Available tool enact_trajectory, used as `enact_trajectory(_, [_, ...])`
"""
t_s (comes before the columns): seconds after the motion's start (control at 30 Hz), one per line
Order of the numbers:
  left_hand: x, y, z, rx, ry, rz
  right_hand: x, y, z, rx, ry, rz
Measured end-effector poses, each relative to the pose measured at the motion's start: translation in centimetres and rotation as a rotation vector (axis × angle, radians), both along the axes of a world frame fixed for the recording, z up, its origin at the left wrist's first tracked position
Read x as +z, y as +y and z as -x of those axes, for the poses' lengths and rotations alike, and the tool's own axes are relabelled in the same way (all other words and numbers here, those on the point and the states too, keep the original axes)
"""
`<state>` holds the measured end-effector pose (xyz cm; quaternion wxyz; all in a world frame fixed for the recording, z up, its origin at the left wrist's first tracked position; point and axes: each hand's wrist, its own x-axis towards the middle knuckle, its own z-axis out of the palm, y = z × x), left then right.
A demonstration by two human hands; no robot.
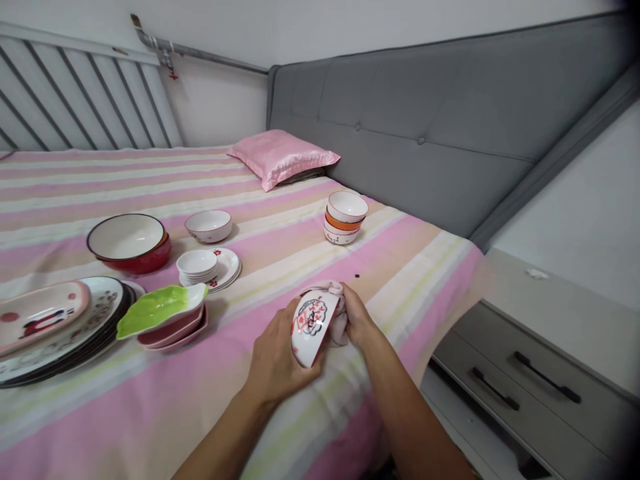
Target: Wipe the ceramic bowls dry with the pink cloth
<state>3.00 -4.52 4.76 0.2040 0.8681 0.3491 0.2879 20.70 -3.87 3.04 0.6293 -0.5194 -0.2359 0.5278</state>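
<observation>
Bowl (311, 328) tipped on its side over the striped bed (400, 263), rim slanting away from you, opening toward your right. Your left hand (274, 358) cradles it directly, fingers curved around its left and lower wall; your right hand (357, 317), fingers bunched on a cloth (340, 325), meets its far rim, fingertips hidden.

White bowl (313, 327) + pale cloth (340, 327) in hands over striped bed (100, 427)

L hand grip (273, 353): bowl tilted, print showing. R hand grip (356, 317): cloth at rim. Stacked bowls (346, 217) apart fr. hands, pink pillow (283, 157) behind. At L: red bowls (145, 263), single bowl (209, 228), sm. dishes (197, 263), stacked plates (97, 320), green leaf dish (157, 310) atop pink dishes (175, 333).
</observation>
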Motion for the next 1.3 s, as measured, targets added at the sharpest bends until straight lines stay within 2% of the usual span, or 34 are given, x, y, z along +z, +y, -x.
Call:
enact_trajectory(0.07, [-0.1, 0.2, 0.0, 0.008, -0.005, 0.011, 0.8, -0.3, 0.1, 0.008, -0.1, -0.06])
enact_trajectory(0.23, [-0.6, 0.3, 0.0, 0.02, -0.019, 0.01, 3.5, -1.6, 0.7, 0.047, -0.57, -0.289])
enact_trajectory(0.37, [-0.3, 0.3, -0.1, 0.052, -0.015, 0.063, 5.1, -2.8, 2.1, 0.038, -0.882, -0.459])
enact_trajectory(0.5, [0.1, 0.4, -0.1, 0.066, -0.042, 0.111, 5.5, -3.4, 3.9, 0.025, -1.153, -0.595])
enact_trajectory(0.67, [-1.3, 1.0, 0.3, 0.073, -0.124, 0.162, 5.1, -3.5, 5.6, 0.033, -1.379, -0.637])
enact_trajectory(0.77, [-2.0, 1.3, 0.5, 0.087, -0.167, 0.19, 4.9, -3.5, 6.2, 0.036, -1.445, -0.653])
enact_trajectory(0.87, [-1.9, 1.3, 0.5, 0.06, -0.204, 0.221, 4.7, -3.4, 6.4, 0.005, -1.467, -0.637])
enact_trajectory(1.03, [-1.4, 1.0, -0.1, -0.085, -0.34, 0.319, 4.8, -3.0, 5.5, -0.067, -1.446, -0.543])
enact_trajectory(1.17, [-1.7, 0.8, -0.8, -0.027, -0.414, 0.489, 5.0, -2.8, 4.3, -0.118, -1.367, -0.447])
enact_trajectory(1.3, [-1.6, 0.7, -0.9, 0.008, -0.347, 0.501, 5.1, -2.7, 3.7, -0.134, -1.312, -0.396])
